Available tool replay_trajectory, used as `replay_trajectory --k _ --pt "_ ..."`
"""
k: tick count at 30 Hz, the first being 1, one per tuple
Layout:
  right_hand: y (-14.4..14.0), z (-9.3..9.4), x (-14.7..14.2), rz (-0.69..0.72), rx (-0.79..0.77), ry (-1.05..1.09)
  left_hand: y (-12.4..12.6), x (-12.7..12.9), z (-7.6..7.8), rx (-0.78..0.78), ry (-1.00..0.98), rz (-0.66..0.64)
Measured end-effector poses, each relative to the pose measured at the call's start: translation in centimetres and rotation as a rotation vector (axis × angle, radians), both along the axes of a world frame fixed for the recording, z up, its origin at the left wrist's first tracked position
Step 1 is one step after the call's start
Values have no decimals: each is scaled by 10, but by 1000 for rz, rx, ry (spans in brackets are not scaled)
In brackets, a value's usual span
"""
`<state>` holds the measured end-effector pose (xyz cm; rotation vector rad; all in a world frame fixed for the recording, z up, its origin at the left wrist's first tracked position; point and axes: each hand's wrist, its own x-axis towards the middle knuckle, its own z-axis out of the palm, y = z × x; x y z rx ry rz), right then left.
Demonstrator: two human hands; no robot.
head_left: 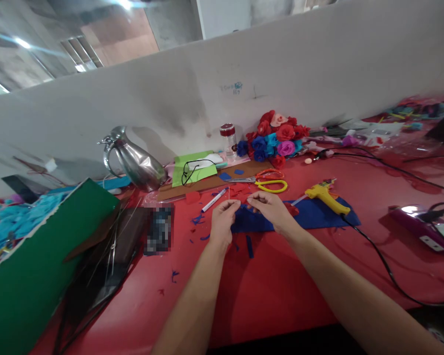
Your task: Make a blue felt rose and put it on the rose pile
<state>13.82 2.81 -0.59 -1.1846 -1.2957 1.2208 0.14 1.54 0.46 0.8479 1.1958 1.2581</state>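
— Blue felt sheet [311,217] lies flat and soft-edged at the centre of the frame on the red tabletop [281,286], right under both hands. What have they got hold of?

— The left hand [222,219] has its grip pinched nearly shut on a thin wire [229,195] that stands upright; the right hand [268,207] is curled, fingertips closed on a small red scrap [252,202] just above the felt's left end. The scrap is too small to tell its shape.

— And round about?

— A yellow glue gun [325,195] rests on the felt's upper right, its black cord running toward the lower right. Scissors [266,180] with orange and yellow loops lie just above the hands, a white marker [213,200] beside them. A shiny metal jug [133,160] stands upper left, and felt roses [276,138] are heaped against the grey wall. Open red surface stretches below the hands to the near edge; a green board [40,266] crowds the lower left
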Motion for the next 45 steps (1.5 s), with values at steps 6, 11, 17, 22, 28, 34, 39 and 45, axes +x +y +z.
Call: replay_trajectory --k 6,11,17,22,28,34,39,45 --pt "1 1 3 25 22 -14 -1 -1 -1 96 142 -9" --pt "1 0 1 -14 7 -3 0 -2 -3 53 93 1" --pt "0 -2 0 45 30 -31 1 -3 -4 12 15 -16" --pt "2 -5 -1 55 34 -46 0 -3 -7 68 86 -14" --pt "0 -2 -1 57 36 -53 0 -2 -7 114 149 14" --pt "-1 2 1 86 12 -69 -2 -3 -6 105 183 -27" --pt "0 0 -1 54 37 -47 -4 -3 -4 79 129 -52" --pt "0 0 1 64 89 -79 -4 -3 -4 97 126 -44"
